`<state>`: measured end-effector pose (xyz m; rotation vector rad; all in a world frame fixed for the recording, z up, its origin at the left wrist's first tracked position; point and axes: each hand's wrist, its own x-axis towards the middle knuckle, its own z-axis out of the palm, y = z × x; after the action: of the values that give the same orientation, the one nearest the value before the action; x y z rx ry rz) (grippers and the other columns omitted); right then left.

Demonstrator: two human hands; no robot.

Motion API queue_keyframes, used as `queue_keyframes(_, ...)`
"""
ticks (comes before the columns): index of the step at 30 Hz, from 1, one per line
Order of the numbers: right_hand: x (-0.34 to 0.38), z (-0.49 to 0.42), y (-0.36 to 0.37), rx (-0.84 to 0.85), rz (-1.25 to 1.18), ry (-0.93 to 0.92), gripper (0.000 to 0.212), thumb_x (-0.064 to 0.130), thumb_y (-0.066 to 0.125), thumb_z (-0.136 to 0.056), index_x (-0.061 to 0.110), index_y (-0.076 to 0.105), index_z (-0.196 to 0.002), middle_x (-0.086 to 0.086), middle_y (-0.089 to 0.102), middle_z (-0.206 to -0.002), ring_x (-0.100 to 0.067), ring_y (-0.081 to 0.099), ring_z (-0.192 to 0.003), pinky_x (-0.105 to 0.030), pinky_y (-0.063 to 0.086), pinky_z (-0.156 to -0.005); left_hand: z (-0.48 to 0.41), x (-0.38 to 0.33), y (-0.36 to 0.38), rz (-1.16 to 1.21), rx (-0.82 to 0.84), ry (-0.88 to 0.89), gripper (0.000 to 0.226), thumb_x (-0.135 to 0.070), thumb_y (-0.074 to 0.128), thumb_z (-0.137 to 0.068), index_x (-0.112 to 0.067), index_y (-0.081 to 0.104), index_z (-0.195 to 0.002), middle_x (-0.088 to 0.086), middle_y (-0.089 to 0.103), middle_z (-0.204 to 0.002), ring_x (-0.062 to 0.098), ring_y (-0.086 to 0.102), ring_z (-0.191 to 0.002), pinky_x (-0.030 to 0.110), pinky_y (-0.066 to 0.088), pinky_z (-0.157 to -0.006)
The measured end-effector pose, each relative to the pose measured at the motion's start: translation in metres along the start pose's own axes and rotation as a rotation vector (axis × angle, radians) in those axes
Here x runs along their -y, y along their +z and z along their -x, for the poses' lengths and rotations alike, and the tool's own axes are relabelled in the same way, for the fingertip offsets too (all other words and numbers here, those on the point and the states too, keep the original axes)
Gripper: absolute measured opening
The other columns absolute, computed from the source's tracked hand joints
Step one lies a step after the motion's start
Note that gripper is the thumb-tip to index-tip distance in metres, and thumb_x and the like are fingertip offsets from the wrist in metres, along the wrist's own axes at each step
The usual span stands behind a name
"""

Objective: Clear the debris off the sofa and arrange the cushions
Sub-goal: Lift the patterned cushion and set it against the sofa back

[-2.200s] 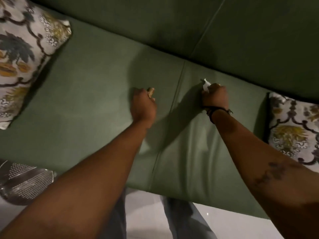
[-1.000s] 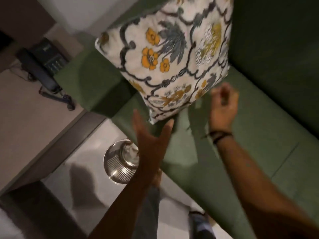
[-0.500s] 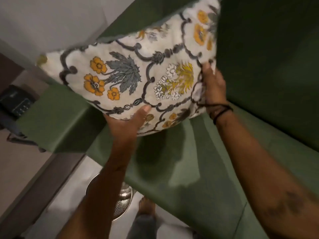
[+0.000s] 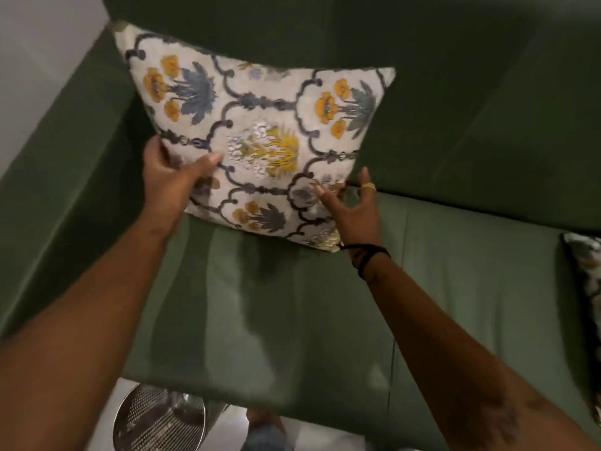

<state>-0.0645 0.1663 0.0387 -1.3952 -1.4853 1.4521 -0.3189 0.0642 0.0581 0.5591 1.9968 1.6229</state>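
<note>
A white floral cushion (image 4: 260, 135) with yellow flowers and dark vines stands on edge at the left end of the green sofa seat (image 4: 292, 304), leaning on the backrest. My left hand (image 4: 169, 180) grips its lower left edge, thumb across the front. My right hand (image 4: 351, 203) is at its lower right corner with fingers spread, the fingertips touching the fabric. A second floral cushion (image 4: 585, 271) shows only partly at the right edge of the view.
The sofa's left armrest (image 4: 65, 177) runs beside the cushion and the dark green backrest (image 4: 471, 109) rises behind it. A perforated metal bin (image 4: 159, 418) stands on the pale floor in front of the sofa, next to my feet.
The cushion was lifted and turned from the sofa's left corner, then lowered onto the seat against the backrest. My right hand has loosened from a grip to spread fingers.
</note>
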Motion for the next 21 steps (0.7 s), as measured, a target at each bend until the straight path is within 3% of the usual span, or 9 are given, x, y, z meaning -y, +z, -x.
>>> queue_keyframes(3, -0.009, 0.026, -0.062, -0.151, 0.121, -0.011, 0.092, 0.046, 0.077, -0.074, 0.021, 0.030, -0.149, -0.001, 0.037, -0.154, -0.009, 0.033, -0.140, -0.025, 0.030, -0.113, 0.076, -0.004, 0.060, 0.001, -0.234, 0.072, 0.079, -0.024, 0.080, -0.081, 0.003, 0.035, -0.141, 0.021, 0.046, -0.142, 0.025, 0.052, -0.129, 0.024, 0.046, -0.108)
queue_keyframes(5, -0.026, 0.056, -0.118, -0.240, 0.131, 0.009, 0.092, 0.057, 0.073, -0.072, 0.025, 0.033, -0.148, 0.000, 0.041, -0.151, -0.008, 0.036, -0.138, -0.024, 0.031, -0.113, 0.143, -0.004, 0.120, -0.029, -0.208, 0.024, 0.070, -0.015, 0.076, -0.087, 0.004, 0.035, -0.141, 0.026, 0.041, -0.143, 0.032, 0.046, -0.133, 0.027, 0.040, -0.114)
queue_keyframes(7, -0.049, 0.091, -0.188, -0.401, 0.152, 0.079, 0.093, 0.069, 0.067, -0.067, 0.027, 0.036, -0.145, 0.000, 0.044, -0.146, -0.010, 0.041, -0.135, -0.031, 0.036, -0.112, 0.212, -0.005, 0.195, -0.071, 0.030, -0.017, 0.066, -0.012, 0.076, -0.086, 0.000, 0.040, -0.139, 0.021, 0.047, -0.142, 0.028, 0.047, -0.132, 0.028, 0.037, -0.116)
queue_keyframes(10, -0.087, 0.136, -0.297, -0.743, 0.178, 0.239, 0.093, 0.072, 0.068, -0.066, 0.024, 0.039, -0.140, -0.003, 0.046, -0.140, -0.017, 0.047, -0.128, -0.045, 0.043, -0.109, 0.285, -0.013, 0.309, -0.154, 0.527, 0.041, 0.073, -0.037, 0.081, -0.077, -0.017, 0.046, -0.138, -0.005, 0.049, -0.136, 0.001, 0.045, -0.126, -0.005, 0.030, -0.100)
queue_keyframes(13, -0.120, 0.171, -0.400, -1.099, 0.043, 0.465, 0.110, 0.083, 0.066, -0.053, 0.020, 0.038, -0.139, -0.006, 0.048, -0.134, -0.022, 0.050, -0.121, -0.048, 0.044, -0.106, 0.334, -0.028, 0.435, -0.181, 0.947, 0.048, 0.087, -0.058, 0.074, -0.066, -0.025, 0.043, -0.141, -0.010, 0.046, -0.143, -0.008, 0.040, -0.126, -0.010, 0.028, -0.093)
queue_keyframes(16, -0.141, 0.180, -0.467, -1.158, -0.153, 0.574, 0.119, 0.078, 0.072, -0.048, 0.021, 0.031, -0.144, -0.009, 0.045, -0.143, -0.025, 0.047, -0.127, -0.047, 0.040, -0.109, 0.355, -0.036, 0.555, -0.193, 1.171, 0.029, 0.107, -0.067, 0.073, -0.056, -0.020, 0.038, -0.146, -0.001, 0.045, -0.150, -0.003, 0.042, -0.128, -0.001, 0.034, -0.099)
queue_keyframes(19, -0.162, 0.159, -0.515, -1.173, -0.211, 0.467, 0.102, 0.065, 0.083, -0.049, 0.030, 0.041, -0.136, 0.003, 0.055, -0.136, -0.018, 0.054, -0.122, -0.045, 0.040, -0.111, 0.356, -0.042, 0.657, -0.324, 1.347, -0.025, 0.129, -0.076, 0.072, -0.048, -0.022, 0.022, -0.153, 0.005, 0.033, -0.159, 0.018, 0.040, -0.139, 0.034, 0.037, -0.115)
queue_keyframes(21, -0.169, 0.136, -0.536, -1.186, -0.308, 0.428, 0.083, 0.058, 0.085, -0.050, 0.037, 0.049, -0.122, 0.013, 0.060, -0.125, -0.009, 0.058, -0.113, -0.043, 0.041, -0.110, 0.354, -0.044, 0.698, -0.372, 1.392, -0.089, 0.127, -0.077, 0.078, -0.047, -0.028, 0.026, -0.152, 0.005, 0.040, -0.156, 0.022, 0.047, -0.135, 0.041, 0.041, -0.113)
